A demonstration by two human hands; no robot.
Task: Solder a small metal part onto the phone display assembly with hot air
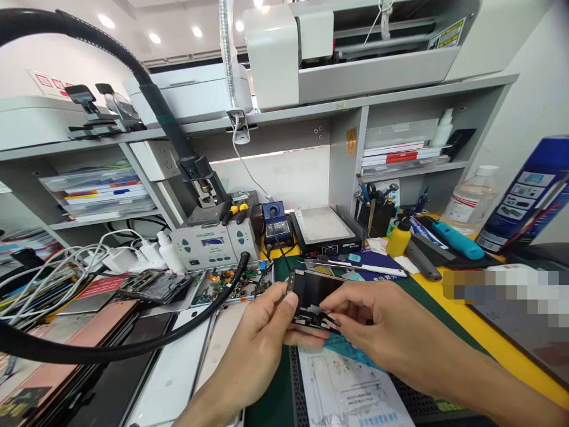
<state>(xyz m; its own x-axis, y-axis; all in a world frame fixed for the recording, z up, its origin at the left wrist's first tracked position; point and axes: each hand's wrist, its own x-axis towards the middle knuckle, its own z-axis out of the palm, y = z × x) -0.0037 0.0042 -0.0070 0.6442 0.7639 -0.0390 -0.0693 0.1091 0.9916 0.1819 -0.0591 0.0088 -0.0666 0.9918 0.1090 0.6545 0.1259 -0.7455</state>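
We find the panel (306, 290) above the green mat (271, 397), gripped in the left hand (262, 326); the right hand (373, 314) pinches a dark strip (328, 321) at its near end. We judge the work unfinished; whether the strip is attached, we cannot tell.

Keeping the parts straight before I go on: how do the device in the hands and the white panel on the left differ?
Pose: the held device is tilted in the left hand, while the white panel lies unheld.
Look: the held device shows a mostly dark face; the white panel is pale.
Size: the held device looks smaller than the white panel.
Both look flat and roughly rectangular.
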